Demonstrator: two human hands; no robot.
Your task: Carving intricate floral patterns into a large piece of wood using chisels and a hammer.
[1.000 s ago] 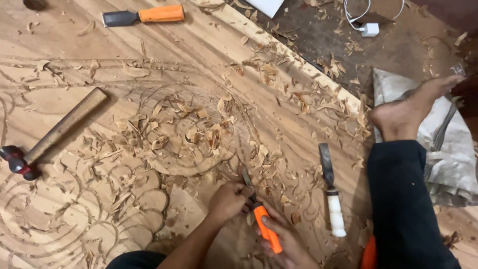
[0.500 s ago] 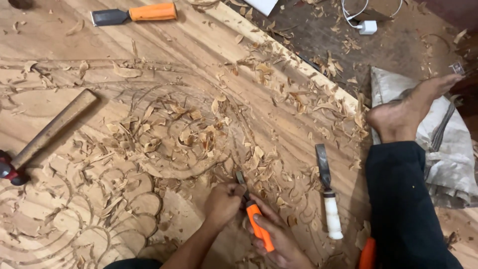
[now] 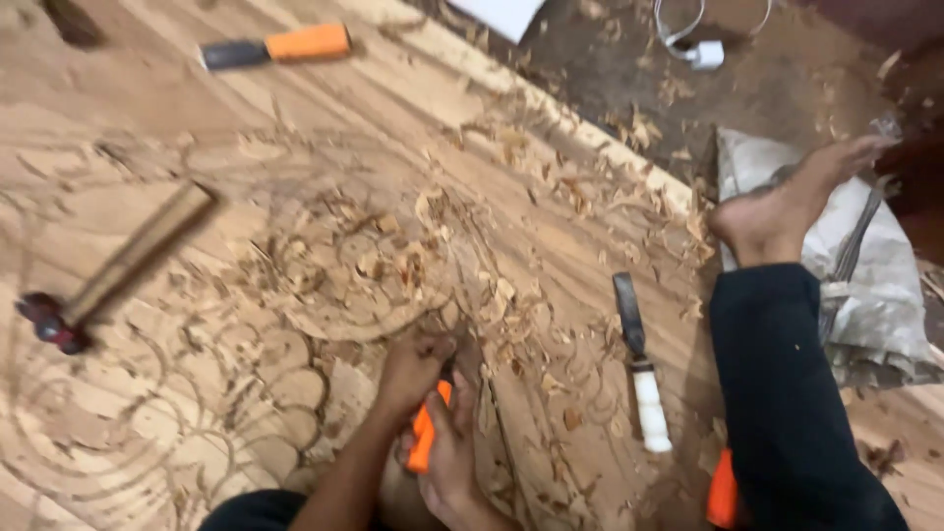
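Two hands are closing on one orange-handled chisel (image 3: 425,440) at the near middle of the scene, its blade end pressing into the carved wooden panel (image 3: 295,118) among loose wood shavings (image 3: 393,256). The left hand (image 3: 413,369) is wrapping around the upper part of the tool, fingers curled tight near the blade, while the right hand (image 3: 454,454) is gripping the orange handle from below, thumb lying along it. The chisel is sitting tilted, pointing away toward the far side of the panel. Just right of the hands, a white-handled chisel (image 3: 639,374) is lying flat on the wood, blade pointing far. Further right, a leg in a dark trouser (image 3: 787,393) is stretching out, its bare foot (image 3: 787,211) resting against a crumpled grey sack (image 3: 885,295). On the left, a hammer (image 3: 118,270) with a wooden shaft is lying blurred across carved swirls. At the far left, another orange-handled chisel (image 3: 280,47) is resting well apart from everything else
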